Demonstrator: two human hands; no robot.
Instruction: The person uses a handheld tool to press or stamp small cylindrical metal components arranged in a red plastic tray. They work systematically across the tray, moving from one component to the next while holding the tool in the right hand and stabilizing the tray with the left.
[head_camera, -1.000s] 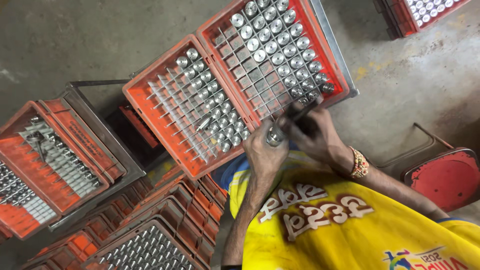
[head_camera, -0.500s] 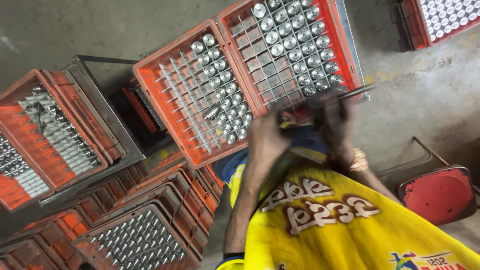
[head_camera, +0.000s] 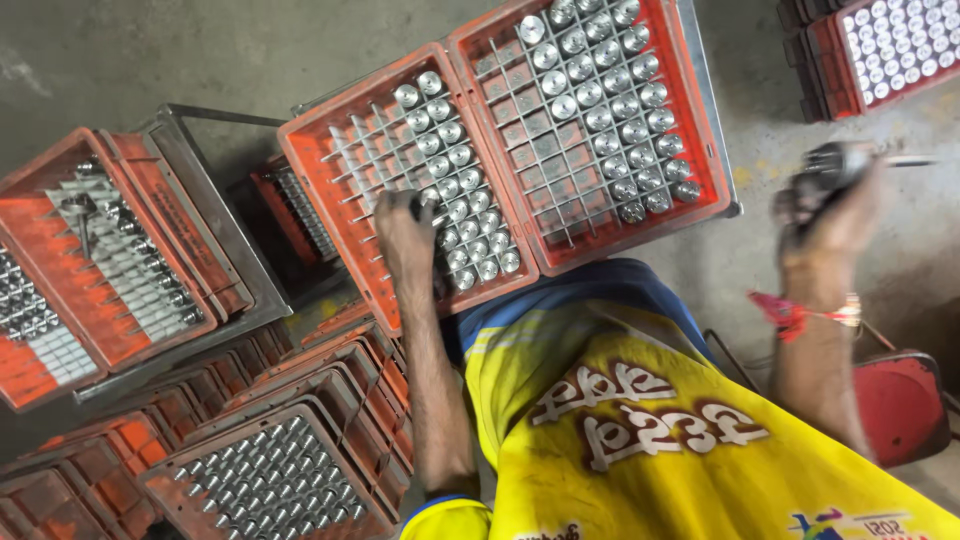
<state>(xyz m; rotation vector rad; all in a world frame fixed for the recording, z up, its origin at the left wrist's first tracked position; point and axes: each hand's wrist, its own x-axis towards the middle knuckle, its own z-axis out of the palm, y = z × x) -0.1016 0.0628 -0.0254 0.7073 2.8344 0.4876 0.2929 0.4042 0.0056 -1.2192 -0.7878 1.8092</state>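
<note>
Round metal cans in gridded orange crate, left hand touching.

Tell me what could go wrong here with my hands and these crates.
The left hand reaches into the nearer crate among upright divider rods; a knuckle could catch, or knock the metal cylinders over. The right hand holds a dark tool, blurred and away from the crates, so its grip may be unsure. The far crate overhangs its stand, so a nudge might tip it.
</note>
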